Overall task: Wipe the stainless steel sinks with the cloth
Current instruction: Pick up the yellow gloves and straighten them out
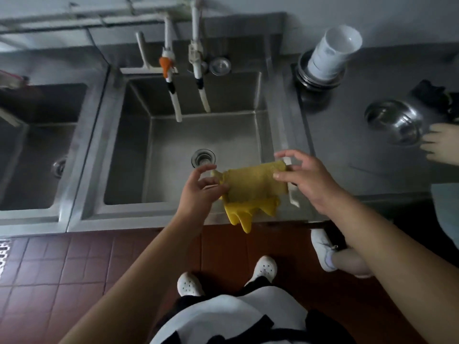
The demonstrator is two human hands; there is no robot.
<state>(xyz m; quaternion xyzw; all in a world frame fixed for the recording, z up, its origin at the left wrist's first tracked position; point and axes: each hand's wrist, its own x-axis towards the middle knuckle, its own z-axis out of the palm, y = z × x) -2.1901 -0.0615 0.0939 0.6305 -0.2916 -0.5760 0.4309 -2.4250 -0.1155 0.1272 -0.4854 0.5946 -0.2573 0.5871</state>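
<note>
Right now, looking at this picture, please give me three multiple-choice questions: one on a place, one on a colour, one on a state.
1. Where is the cloth?
A. over the front right corner of the middle sink
B. inside the left sink
C. on the floor

2. What colour is the cloth?
A. blue
B. yellow
C. white

3. How is the cloth held?
A. by the left hand alone
B. by nobody
C. by the left hand and the right hand, spread between them

Answers:
1 A, it hangs above that corner and rim.
2 B, it is plainly yellow.
3 C, each hand pinches one end.
</note>
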